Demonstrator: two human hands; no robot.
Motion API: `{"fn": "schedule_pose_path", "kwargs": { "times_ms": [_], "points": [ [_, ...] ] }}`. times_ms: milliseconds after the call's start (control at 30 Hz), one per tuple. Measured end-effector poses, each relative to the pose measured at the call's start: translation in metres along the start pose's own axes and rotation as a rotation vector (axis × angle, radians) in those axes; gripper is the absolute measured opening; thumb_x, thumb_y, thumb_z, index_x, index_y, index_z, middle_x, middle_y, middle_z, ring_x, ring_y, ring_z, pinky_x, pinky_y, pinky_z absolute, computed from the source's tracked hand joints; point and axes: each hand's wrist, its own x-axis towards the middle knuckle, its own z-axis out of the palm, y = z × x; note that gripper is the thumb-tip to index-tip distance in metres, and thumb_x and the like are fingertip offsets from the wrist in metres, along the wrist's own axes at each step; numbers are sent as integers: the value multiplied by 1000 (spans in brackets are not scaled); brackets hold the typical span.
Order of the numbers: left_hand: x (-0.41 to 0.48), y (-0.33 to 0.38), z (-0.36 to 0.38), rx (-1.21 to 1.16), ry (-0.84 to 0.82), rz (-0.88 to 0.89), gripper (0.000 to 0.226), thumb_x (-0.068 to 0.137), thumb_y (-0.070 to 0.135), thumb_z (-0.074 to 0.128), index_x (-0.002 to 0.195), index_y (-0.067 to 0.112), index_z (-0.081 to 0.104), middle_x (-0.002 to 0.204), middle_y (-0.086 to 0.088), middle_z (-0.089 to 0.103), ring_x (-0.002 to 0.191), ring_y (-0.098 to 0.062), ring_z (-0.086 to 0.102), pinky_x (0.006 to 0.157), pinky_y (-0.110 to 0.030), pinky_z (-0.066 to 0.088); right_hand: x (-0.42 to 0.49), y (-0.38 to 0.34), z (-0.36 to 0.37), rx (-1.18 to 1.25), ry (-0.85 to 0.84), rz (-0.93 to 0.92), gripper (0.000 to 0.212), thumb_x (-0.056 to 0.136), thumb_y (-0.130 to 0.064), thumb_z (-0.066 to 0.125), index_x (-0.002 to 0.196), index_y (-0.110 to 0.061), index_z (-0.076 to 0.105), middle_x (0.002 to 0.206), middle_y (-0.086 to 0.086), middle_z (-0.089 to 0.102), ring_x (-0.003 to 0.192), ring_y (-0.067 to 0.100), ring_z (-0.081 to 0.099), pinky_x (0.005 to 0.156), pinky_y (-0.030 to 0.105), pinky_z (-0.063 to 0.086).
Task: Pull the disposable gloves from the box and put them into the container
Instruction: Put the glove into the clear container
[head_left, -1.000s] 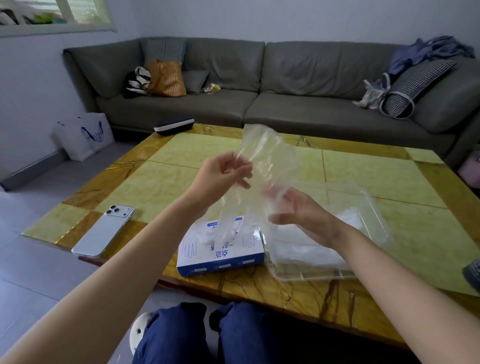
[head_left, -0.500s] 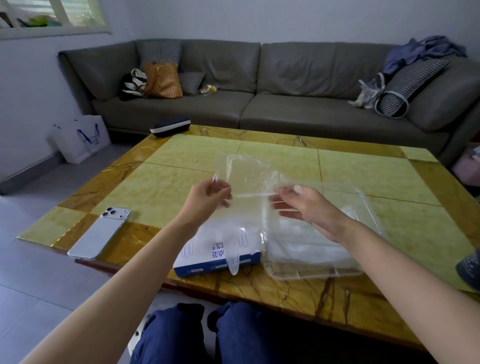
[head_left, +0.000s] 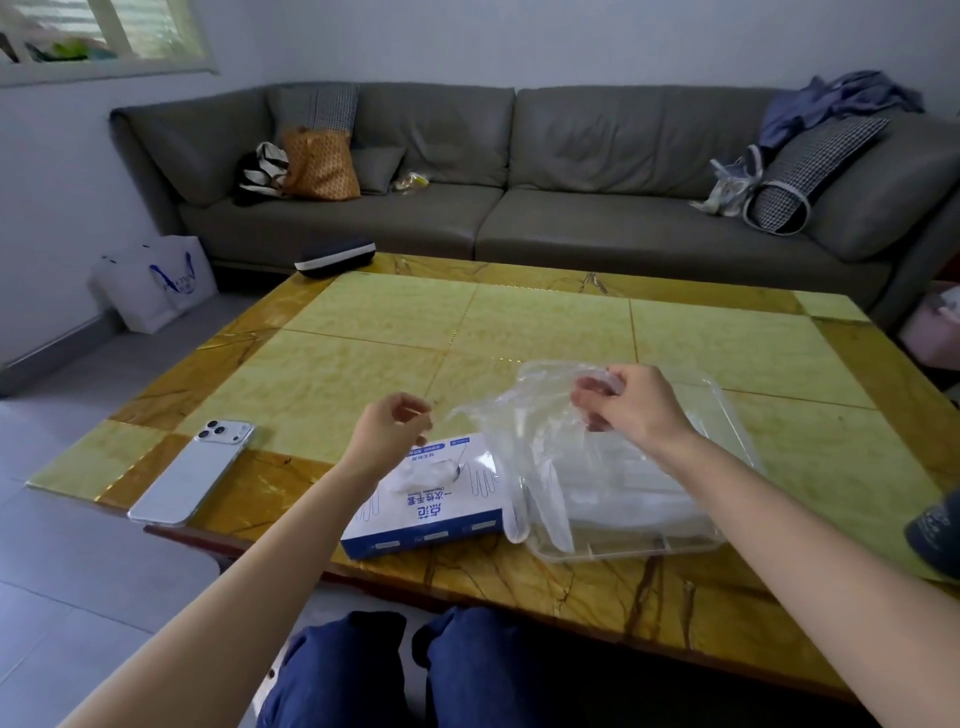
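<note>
Step in hand: one glove (head_left: 524, 431) seemed already free of the box (head_left: 426, 499) and on its way into the container (head_left: 737, 415), so this looked like the placing part of the cycle
Right hand (head_left: 631, 405): up and to the right of the box, over the container, fingers clamped on the glove's bunched upper end
Left hand (head_left: 387, 431): just over the box's far left corner, well apart from the right hand, fingers loosely curled; whether they pinched the film's near corner could not be told
Glove: hung as clear film from the right hand, trailing down past the box's right edge and over the container's near left rim
Container: clear tray just beside the box's right side, already holding a pile of gloves (head_left: 623, 488)
Box: a tuft (head_left: 431, 470) of the next glove stood out of its top opening
Next move: probably lower the film fully inside the rim so no fingers hang out, then let go; thin film may cling to skin, so a slow release seemed wise
Surface: yellow-green stone table (head_left: 363, 353) with amber border; a phone (head_left: 192, 473) lay face down left of the box
Room: grey sofa (head_left: 519, 171) far beyond the box, with an orange bag (head_left: 319, 166) and a checked cushion (head_left: 815, 166); a white paper bag (head_left: 156, 280) on the floor far left of the box; blue-clad knees (head_left: 415, 670) below it
</note>
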Motion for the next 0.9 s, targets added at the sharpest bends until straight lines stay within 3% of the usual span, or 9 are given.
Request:
{"fn": "schedule_pose_path", "kwargs": {
  "times_ms": [67, 167, 300, 367, 467, 533, 633, 767, 900],
  "points": [
    [3, 15, 1, 46, 77, 94, 24, 89, 0, 52, 111, 12, 53, 104, -3, 58, 90, -16, 57, 67, -17, 44, -2, -4, -7, -100, -18, -22, 25, 82, -4, 70, 91, 17, 60, 73, 17, 64, 55, 18, 59, 66, 34, 57],
    [-4, 46, 16, 143, -53, 315, 44, 84, 9, 62, 125, 14, 45, 122, 0, 50, 112, -15, 50, 90, -23, 44, -2, -4, -10, -151, -41, -12, 27, 82, -3, 69, 95, 18, 58, 87, 28, 67, 53, 18, 60, 61, 29, 56],
    [-26, 62, 57, 666, -158, 544, 83, 77, 47, 67, 144, 24, 23, 143, 2, 31, 129, -15, 32, 110, -37, 26, -3, 0, -10, -115, -136, 30, 16, 81, 0, 70, 94, 7, 62, 84, 12, 65, 51, 19, 58, 51, 24, 55],
    [-26, 63, 70, 816, -92, 607, 68, 83, 46, 61, 140, 24, 30, 137, 3, 40, 125, -16, 38, 107, -35, 26, -4, 2, -12, -137, -195, 33, 14, 81, 0, 69, 93, 3, 62, 80, 6, 63, 51, 19, 58, 50, 23, 52],
    [-13, 71, 72, 693, -81, 580, 23, 94, 27, 52, 115, 21, 59, 111, 4, 65, 100, -17, 60, 95, -36, 45, -1, 7, -22, -269, -238, 14, 13, 81, -1, 69, 92, -2, 61, 83, 0, 63, 52, 13, 61, 49, 19, 49],
    [-3, 79, 71, 681, -124, 556, 20, 96, 22, 51, 107, 17, 66, 105, 1, 69, 92, -18, 64, 84, -37, 53, 5, 11, -33, -483, -227, -46, 9, 83, -4, 65, 91, -2, 62, 90, -5, 62, 60, 6, 61, 54, 21, 52],
    [12, 97, 68, 709, -163, 564, 19, 94, 17, 55, 106, 13, 69, 107, 0, 69, 92, -15, 64, 78, -26, 51, 19, 8, -47, -783, -117, -179, 7, 87, -8, 60, 91, -9, 65, 89, -2, 65, 82, 17, 64, 74, 32, 53],
    [30, 132, 61, 464, 2, 681, 17, 88, 3, 61, 97, 9, 73, 96, -4, 71, 88, -14, 64, 77, -13, 43, 36, -17, -65, -714, 180, -353, 16, 86, 1, 58, 97, -10, 63, 89, 4, 68, 86, 23, 64, 77, 38, 53],
    [26, 151, 51, 277, 162, 885, 25, 87, -4, 56, 93, 11, 75, 86, 11, 66, 82, 6, 57, 75, 4, 36, 39, -28, -87, -582, 439, -714, 8, 86, 1, 57, 87, -6, 60, 84, 7, 62, 82, 25, 57, 71, 39, 48]
  ]
}}
